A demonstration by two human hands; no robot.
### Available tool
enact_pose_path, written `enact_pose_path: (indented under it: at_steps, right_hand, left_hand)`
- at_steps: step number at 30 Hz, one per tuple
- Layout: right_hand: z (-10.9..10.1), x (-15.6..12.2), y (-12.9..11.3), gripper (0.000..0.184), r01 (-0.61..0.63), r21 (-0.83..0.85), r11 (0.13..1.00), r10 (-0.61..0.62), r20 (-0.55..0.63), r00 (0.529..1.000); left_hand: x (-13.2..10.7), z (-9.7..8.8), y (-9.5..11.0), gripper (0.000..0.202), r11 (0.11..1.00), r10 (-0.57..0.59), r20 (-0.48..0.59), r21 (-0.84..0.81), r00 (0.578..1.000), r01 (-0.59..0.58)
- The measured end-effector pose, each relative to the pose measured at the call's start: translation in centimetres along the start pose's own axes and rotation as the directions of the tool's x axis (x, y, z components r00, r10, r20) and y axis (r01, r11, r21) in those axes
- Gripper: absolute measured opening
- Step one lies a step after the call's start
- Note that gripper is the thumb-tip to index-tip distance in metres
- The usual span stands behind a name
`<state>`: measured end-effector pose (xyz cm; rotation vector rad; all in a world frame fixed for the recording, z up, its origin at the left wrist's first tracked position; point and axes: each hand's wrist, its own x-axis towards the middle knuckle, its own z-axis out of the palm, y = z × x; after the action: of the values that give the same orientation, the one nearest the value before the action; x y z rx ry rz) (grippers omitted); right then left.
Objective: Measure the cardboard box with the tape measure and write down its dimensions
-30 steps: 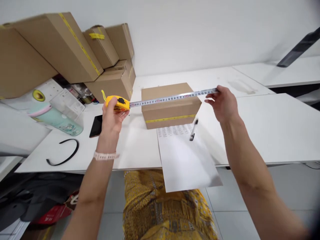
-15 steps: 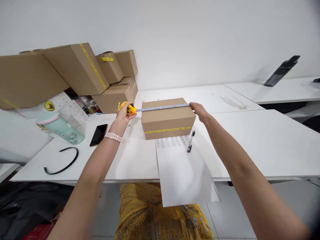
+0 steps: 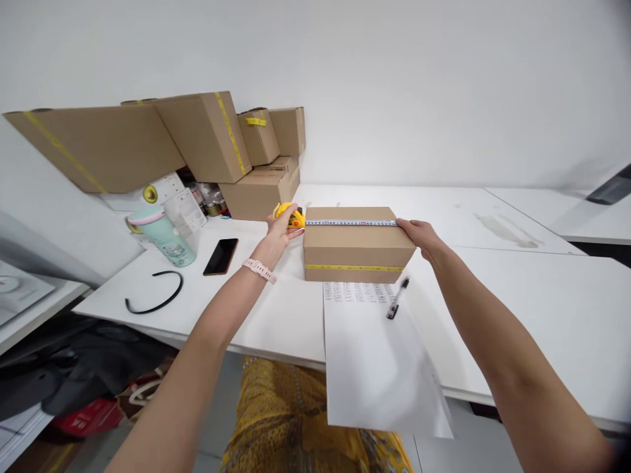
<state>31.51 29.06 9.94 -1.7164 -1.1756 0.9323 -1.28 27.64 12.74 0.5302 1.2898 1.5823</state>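
Observation:
A closed cardboard box (image 3: 357, 238) with yellow tape along its front lies on the white table. My left hand (image 3: 282, 226) grips the yellow case of a tape measure (image 3: 296, 218), right beside the box's left end. Its blade (image 3: 350, 223) runs straight across the top of the box. At the far right end of the blade, my right hand (image 3: 418, 235) is closed on the blade's tip, by the box's right top edge. The fingertips of that hand are partly hidden.
Written paper (image 3: 379, 361) overhangs the front edge, a pen (image 3: 397, 299) on it. Leftward are a phone (image 3: 221, 256), a black headband (image 3: 156, 305) and a mint tumbler (image 3: 165, 236). Stacked cardboard boxes (image 3: 202, 138) stand at the back left. A dark object (image 3: 611, 186) is at far right.
The tape case has come up against the box's left end, closing the earlier gap, with less blade out. The view has turned left, so everything appears shifted right.

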Motion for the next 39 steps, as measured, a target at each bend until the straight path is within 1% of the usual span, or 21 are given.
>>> enact_pose_path:
  at_steps: [6,9,14,20,23,25,27,28,30,32,33,35,37,39]
  right_hand:
    - [0.0,-0.5,-0.4,0.026,0.006,-0.024,1.000,-0.006,0.000,1.000]
    - [0.0,-0.6,-0.4,0.027,0.004,-0.037,0.999,-0.004,-0.002,1.000]
    - [0.0,-0.3,-0.3,0.028,0.003,-0.048,0.999,-0.003,-0.008,1.000]
    - [0.1,-0.1,0.0,0.027,0.026,-0.035,0.999,-0.026,-0.018,0.999]
    - [0.3,0.5,0.1,0.027,0.070,-0.049,0.996,-0.072,-0.037,0.997]
    - [0.3,0.9,0.1,0.028,0.106,-0.084,0.991,-0.111,-0.061,0.992]
    - [0.0,1.2,-0.1,0.028,0.132,-0.110,0.985,-0.142,-0.086,0.986]
    - [-0.2,1.2,-0.3,0.027,0.149,-0.091,0.985,-0.157,-0.095,0.983]
    - [-0.8,0.7,-0.8,0.025,0.206,0.041,0.978,-0.201,-0.105,0.974]
    - [-1.3,-0.5,-1.4,0.026,0.279,0.241,0.930,-0.260,-0.107,0.960]
    - [-1.5,-1.5,-1.9,0.028,0.310,0.329,0.892,-0.292,-0.104,0.951]
    - [-1.7,-3.7,-2.8,0.031,0.362,0.432,0.826,-0.361,-0.087,0.928]
    - [-1.7,-6.1,-3.8,0.031,0.405,0.459,0.791,-0.428,-0.058,0.902]
    - [-1.6,-8.3,-4.7,0.031,0.444,0.435,0.784,-0.486,-0.015,0.874]
  left_hand:
    - [-0.9,-0.4,-0.1,0.077,1.000,-0.002,-0.017,-0.010,1.000,0.002]
    - [-1.1,-0.6,-0.3,0.075,1.000,0.001,-0.019,-0.009,1.000,-0.001]
    - [-0.9,-1.0,-0.2,0.073,1.000,-0.002,-0.015,-0.001,1.000,0.002]
    - [-0.6,-1.3,-0.2,0.078,1.000,0.006,-0.005,0.004,1.000,-0.006]
    - [-0.8,-1.2,-0.2,0.080,1.000,0.023,0.003,-0.002,1.000,-0.023]
    - [-1.4,-1.0,0.0,0.080,0.999,0.051,0.009,-0.012,0.999,-0.050]
    - [-2.7,-1.1,0.4,0.079,0.994,0.108,0.034,-0.033,0.994,-0.107]
    - [-3.7,-1.3,0.5,0.078,0.988,0.150,0.059,-0.055,0.987,-0.147]
    - [-6.3,-2.0,0.6,0.076,0.964,0.247,0.120,-0.128,0.961,-0.232]
    - [-9.5,-3.3,-0.1,0.071,0.938,0.306,0.166,-0.220,0.938,-0.267]
    - [-11.1,-4.1,-0.8,0.067,0.933,0.303,0.186,-0.260,0.935,-0.250]
    - [-14.3,-5.9,-3.0,0.055,0.939,0.221,0.234,-0.314,0.947,-0.142]
    - [-17.1,-7.6,-5.9,0.047,0.939,0.092,0.279,-0.344,0.956,0.010]
    - [-19.5,-9.1,-8.8,0.043,0.926,-0.039,0.331,-0.343,0.943,0.159]
